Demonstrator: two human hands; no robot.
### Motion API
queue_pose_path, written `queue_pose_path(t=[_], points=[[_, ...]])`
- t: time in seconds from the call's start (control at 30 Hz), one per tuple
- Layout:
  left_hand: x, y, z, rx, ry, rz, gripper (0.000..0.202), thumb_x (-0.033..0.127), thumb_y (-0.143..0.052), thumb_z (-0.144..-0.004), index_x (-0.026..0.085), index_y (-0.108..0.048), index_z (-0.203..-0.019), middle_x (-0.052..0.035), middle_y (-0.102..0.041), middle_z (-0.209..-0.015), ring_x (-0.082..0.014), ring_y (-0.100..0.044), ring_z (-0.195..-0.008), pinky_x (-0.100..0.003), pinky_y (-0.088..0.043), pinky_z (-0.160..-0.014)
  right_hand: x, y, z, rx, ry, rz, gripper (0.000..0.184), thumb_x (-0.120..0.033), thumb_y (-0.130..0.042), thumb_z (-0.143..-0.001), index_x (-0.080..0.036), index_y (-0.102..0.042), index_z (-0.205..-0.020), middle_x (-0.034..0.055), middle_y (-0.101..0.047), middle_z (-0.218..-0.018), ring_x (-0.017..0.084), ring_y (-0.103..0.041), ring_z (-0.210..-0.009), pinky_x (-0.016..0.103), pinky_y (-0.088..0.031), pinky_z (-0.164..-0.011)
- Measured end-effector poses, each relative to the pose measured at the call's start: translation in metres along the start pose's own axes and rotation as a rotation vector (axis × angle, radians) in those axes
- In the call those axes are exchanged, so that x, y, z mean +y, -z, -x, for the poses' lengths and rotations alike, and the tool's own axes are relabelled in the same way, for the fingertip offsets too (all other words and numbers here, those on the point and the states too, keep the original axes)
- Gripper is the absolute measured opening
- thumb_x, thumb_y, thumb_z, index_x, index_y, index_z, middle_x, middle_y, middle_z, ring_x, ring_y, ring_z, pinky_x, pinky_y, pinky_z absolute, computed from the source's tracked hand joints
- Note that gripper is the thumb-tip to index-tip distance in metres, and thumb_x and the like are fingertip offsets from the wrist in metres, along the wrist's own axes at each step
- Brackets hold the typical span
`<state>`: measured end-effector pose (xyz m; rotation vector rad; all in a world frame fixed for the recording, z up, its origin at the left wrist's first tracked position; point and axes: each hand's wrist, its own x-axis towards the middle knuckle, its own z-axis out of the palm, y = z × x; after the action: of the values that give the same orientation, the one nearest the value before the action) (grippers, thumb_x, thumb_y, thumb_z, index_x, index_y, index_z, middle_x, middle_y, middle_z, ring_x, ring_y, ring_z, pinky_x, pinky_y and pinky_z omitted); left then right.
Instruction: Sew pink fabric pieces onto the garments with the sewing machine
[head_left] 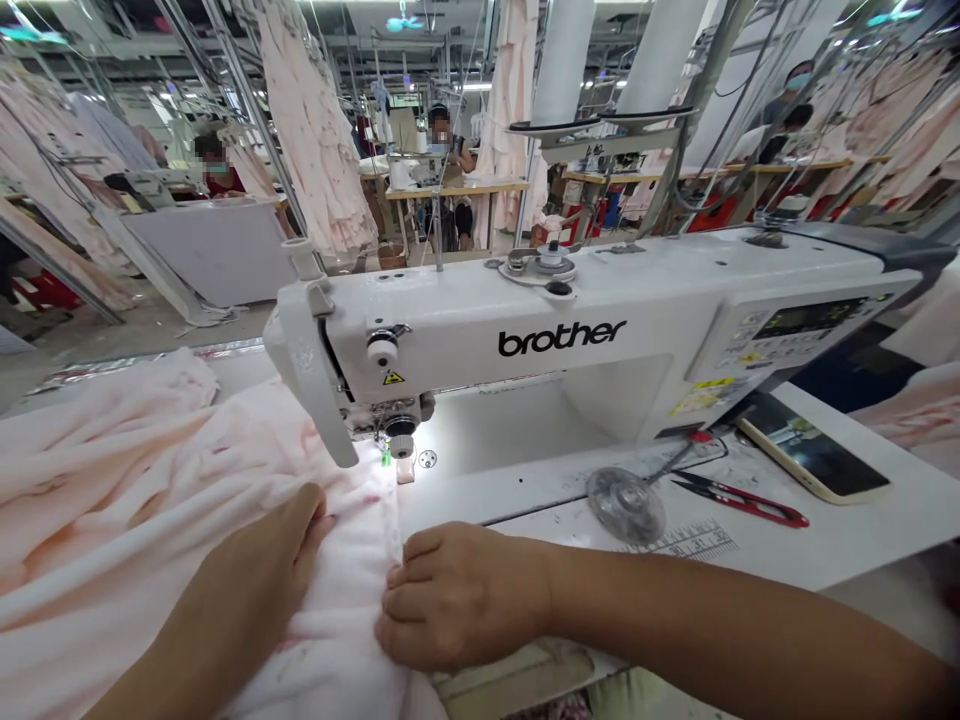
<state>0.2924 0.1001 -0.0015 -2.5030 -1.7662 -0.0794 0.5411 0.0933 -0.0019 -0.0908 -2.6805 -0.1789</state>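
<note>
A pale pink fleecy fabric (112,480) lies heaped over the left of the sewing table and runs under the presser foot (403,455) of a white Brother sewing machine (562,330). My left hand (262,570) lies flat on the fabric, fingers stretched toward the needle. My right hand (457,595) is curled with its fingers pinching the fabric's right edge, just in front of the foot.
On the white table (862,540) to the right lie a clear bobbin disc (626,505), red thread snips (742,498) and a phone (814,455). Other people sit at machines in the background, among hanging pink garments (315,130).
</note>
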Motion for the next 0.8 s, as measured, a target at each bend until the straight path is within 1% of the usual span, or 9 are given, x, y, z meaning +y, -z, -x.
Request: queue_pose_path(t=[0.07, 0.1, 0.17, 0.23, 0.33, 0.43, 0.53, 0.6, 0.8], points=[[0.002, 0.004, -0.001, 0.130, -0.148, -0.062, 0.023, 0.025, -0.034, -0.096, 0.020, -0.056, -0.100, -0.0087, -0.068, -0.096, -0.0238, -0.065, -0.084, -0.036, -0.045, -0.072, 0.002, 0.001, 0.000, -0.056, -0.012, -0.048, 0.017, -0.011, -0.057, -0.090, -0.018, -0.062, -0.075, -0.0023, -0.061, -0.072, 0.013, -0.056, -0.069, 0.028, -0.042, -0.072], [0.002, 0.005, -0.003, 0.191, -0.254, -0.084, 0.028, 0.020, -0.035, -0.093, 0.019, -0.057, -0.110, -0.0114, -0.067, -0.112, -0.0266, -0.063, -0.099, -0.039, -0.045, -0.082, 0.003, 0.001, 0.000, -0.079, -0.017, -0.065, 0.016, -0.011, -0.057, -0.090, -0.018, -0.062, -0.076, -0.0026, -0.062, -0.073, 0.013, -0.056, -0.069, 0.028, -0.042, -0.073], [0.001, 0.003, -0.007, 0.256, -0.462, -0.100, 0.046, 0.011, -0.038, -0.087, 0.021, -0.052, -0.130, -0.0101, -0.058, -0.135, -0.0272, -0.054, -0.122, -0.041, -0.040, -0.098, 0.005, 0.002, 0.000, -0.110, -0.023, -0.096, 0.017, -0.012, -0.057, -0.091, -0.018, -0.062, -0.076, -0.0030, -0.062, -0.074, 0.012, -0.055, -0.068, 0.029, -0.041, -0.074], [-0.003, -0.002, -0.012, 0.246, -0.571, -0.084, 0.058, 0.006, -0.039, -0.082, 0.022, -0.048, -0.137, -0.0068, -0.056, -0.139, -0.0233, -0.052, -0.127, -0.038, -0.037, -0.105, 0.006, 0.003, 0.000, -0.126, -0.032, -0.120, 0.017, -0.013, -0.056, -0.092, -0.018, -0.061, -0.076, -0.0029, -0.063, -0.075, 0.012, -0.055, -0.069, 0.029, -0.041, -0.074], [-0.010, -0.013, -0.021, 0.178, -0.519, -0.012, 0.062, 0.003, -0.039, -0.080, 0.022, -0.048, -0.139, -0.0062, -0.057, -0.139, -0.0211, -0.052, -0.128, -0.036, -0.037, -0.108, 0.009, 0.004, 0.000, -0.121, -0.052, -0.115, 0.019, -0.013, -0.054, -0.093, -0.017, -0.060, -0.076, -0.0022, -0.063, -0.074, 0.013, -0.055, -0.070, 0.029, -0.041, -0.075], [-0.014, -0.014, -0.034, 0.079, -0.438, 0.061, 0.061, 0.000, -0.036, -0.080, 0.021, -0.052, -0.135, -0.0070, -0.060, -0.135, -0.0221, -0.053, -0.127, -0.037, -0.041, -0.105, 0.014, 0.002, 0.001, -0.106, -0.104, -0.097, 0.022, -0.013, -0.051, -0.095, -0.017, -0.059, -0.075, -0.0009, -0.063, -0.075, 0.012, -0.054, -0.069, 0.028, -0.041, -0.076], [-0.013, -0.005, -0.050, -0.006, -0.447, 0.149, 0.050, -0.001, -0.035, -0.080, 0.020, -0.062, -0.117, -0.0080, -0.062, -0.127, -0.0221, -0.056, -0.119, -0.037, -0.043, -0.101, 0.019, -0.002, 0.001, -0.093, -0.190, -0.105, 0.023, -0.012, -0.049, -0.096, -0.017, -0.060, -0.077, 0.0007, -0.066, -0.079, 0.012, -0.056, -0.070, 0.027, -0.042, -0.079], [-0.012, 0.003, -0.060, -0.040, -0.450, 0.193, 0.041, 0.001, -0.035, -0.082, 0.019, -0.064, -0.105, -0.0081, -0.066, -0.115, -0.0217, -0.059, -0.109, -0.037, -0.044, -0.097, 0.023, -0.007, 0.001, -0.083, -0.236, -0.118, 0.022, -0.011, -0.048, -0.096, -0.017, -0.062, -0.081, 0.0010, -0.068, -0.081, 0.011, -0.058, -0.072, 0.026, -0.042, -0.081], [-0.013, 0.019, -0.079, -0.071, -0.431, 0.191, 0.037, 0.000, -0.033, -0.083, 0.018, -0.063, -0.094, -0.0053, -0.064, -0.085, -0.0202, -0.059, -0.087, -0.033, -0.044, -0.083, 0.032, -0.015, -0.001, -0.108, -0.346, -0.067, 0.019, -0.013, -0.050, -0.097, -0.019, -0.064, -0.087, 0.0009, -0.070, -0.084, 0.011, -0.061, -0.077, 0.024, -0.042, -0.084]])
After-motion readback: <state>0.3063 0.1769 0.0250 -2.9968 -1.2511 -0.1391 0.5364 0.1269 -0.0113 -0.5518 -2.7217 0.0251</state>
